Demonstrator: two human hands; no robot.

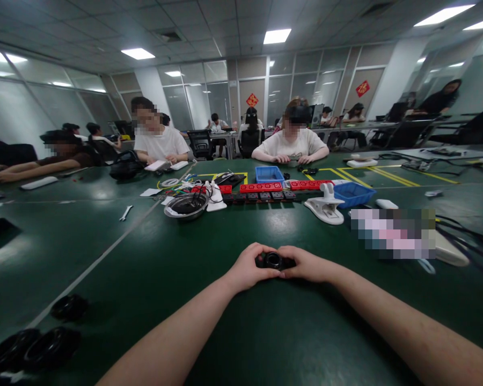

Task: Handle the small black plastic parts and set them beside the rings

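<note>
Both hands meet around a small black ring-shaped part (273,260) near the middle of the green table (290,316). My left hand (251,267) curls its fingers and thumb around the part's left side. From the right, my right hand (304,264) grips it with thumb and fingers. The round opening faces up toward me, and my fingers hide the part's outer sides. At the lower left lie more black rings, among them one near the pale table seam (69,307) and a larger one (51,347) closer to me.
Ahead stand a metal bowl (185,207), red power strips (261,187), a white clip stand (326,205) and blue trays (352,194). A wrench (126,213) lies left. A blurred-out pouch and cables (462,228) are at right. Two people in white shirts sit across the table.
</note>
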